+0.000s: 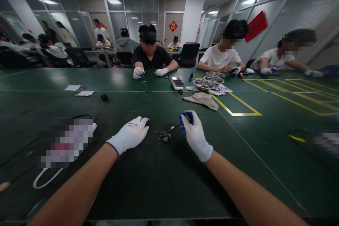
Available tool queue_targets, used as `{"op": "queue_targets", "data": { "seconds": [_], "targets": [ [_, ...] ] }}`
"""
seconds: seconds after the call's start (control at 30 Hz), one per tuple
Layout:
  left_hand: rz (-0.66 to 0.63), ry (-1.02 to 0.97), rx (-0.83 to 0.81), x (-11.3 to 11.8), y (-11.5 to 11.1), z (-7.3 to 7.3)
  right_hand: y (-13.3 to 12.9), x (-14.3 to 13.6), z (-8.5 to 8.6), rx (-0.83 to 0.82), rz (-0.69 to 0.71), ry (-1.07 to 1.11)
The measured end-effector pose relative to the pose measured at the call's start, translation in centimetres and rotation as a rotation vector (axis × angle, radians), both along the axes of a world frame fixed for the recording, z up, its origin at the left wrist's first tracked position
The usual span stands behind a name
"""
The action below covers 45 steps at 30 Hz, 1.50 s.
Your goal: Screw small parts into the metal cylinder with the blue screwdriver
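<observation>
My left hand (pixel 131 132), in a white glove with blue print, rests palm down on the green table, its fingers stretched out and nothing visible in them. My right hand (pixel 194 132), gloved in white with blue fingertips, is closed around the dark handle of a screwdriver (pixel 174 126). The thin metal shaft slants down to the left. By its tip lies a cluster of small dark metal rings (pixel 165 136), some larger, some tiny, between my two hands. Their exact kind is too small to tell.
A power strip or similar blurred object (pixel 69 141) with cords lies at left. A small black part (pixel 104 97) sits farther back. Beyond are a beige cloth (pixel 201 100), metal bowls (pixel 203 84) and yellow tape (pixel 246 114). Several people sit across the green table (pixel 148 190).
</observation>
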<state>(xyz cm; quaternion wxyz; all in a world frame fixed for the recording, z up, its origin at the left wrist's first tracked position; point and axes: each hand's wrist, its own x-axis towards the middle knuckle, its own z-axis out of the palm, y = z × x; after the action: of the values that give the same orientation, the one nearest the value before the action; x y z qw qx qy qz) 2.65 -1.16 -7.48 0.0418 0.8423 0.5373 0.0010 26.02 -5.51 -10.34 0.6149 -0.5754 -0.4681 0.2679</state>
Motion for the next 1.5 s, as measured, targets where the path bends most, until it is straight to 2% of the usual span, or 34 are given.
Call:
{"op": "queue_targets", "data": {
  "seconds": [0.23, 0.43, 0.57, 0.73, 0.9, 0.97, 1.1, 1.33, 1.5],
  "targets": [
    [0.086, 0.087, -0.041, -0.1, 1.2, -0.6, 0.0, -0.1, 0.2, -0.008, -0.005, -0.019],
    [0.101, 0.081, 0.008, 0.0, 1.5, -0.6, -0.1, -0.3, 0.3, -0.006, -0.003, -0.024],
    [0.123, 0.012, 0.035, -0.2, 1.3, -0.8, -0.2, -0.3, 0.2, -0.027, 0.015, -0.028],
    [0.038, -0.102, 0.134, -0.5, 1.6, -1.5, -0.2, -0.5, 0.2, -0.039, 0.020, -0.024],
    [0.087, -0.207, 0.113, -0.3, 1.5, -1.5, -0.3, -0.5, 0.2, -0.026, 0.015, -0.047],
    [0.060, -0.230, 0.100, -0.1, 1.2, -1.2, -0.3, -0.4, 0.2, -0.039, 0.013, -0.052],
    [-0.001, -0.176, 0.102, 0.2, 1.0, -0.8, -0.3, -0.2, 0.0, -0.062, 0.008, -0.053],
    [0.118, -0.066, -0.001, 0.3, 1.4, -0.7, 0.1, -0.1, -0.6, -0.050, -0.001, -0.026],
    [0.102, 0.027, 0.005, 0.0, 2.0, -1.3, 0.3, -0.1, -0.7, -0.035, -0.010, -0.019]
  ]
}}
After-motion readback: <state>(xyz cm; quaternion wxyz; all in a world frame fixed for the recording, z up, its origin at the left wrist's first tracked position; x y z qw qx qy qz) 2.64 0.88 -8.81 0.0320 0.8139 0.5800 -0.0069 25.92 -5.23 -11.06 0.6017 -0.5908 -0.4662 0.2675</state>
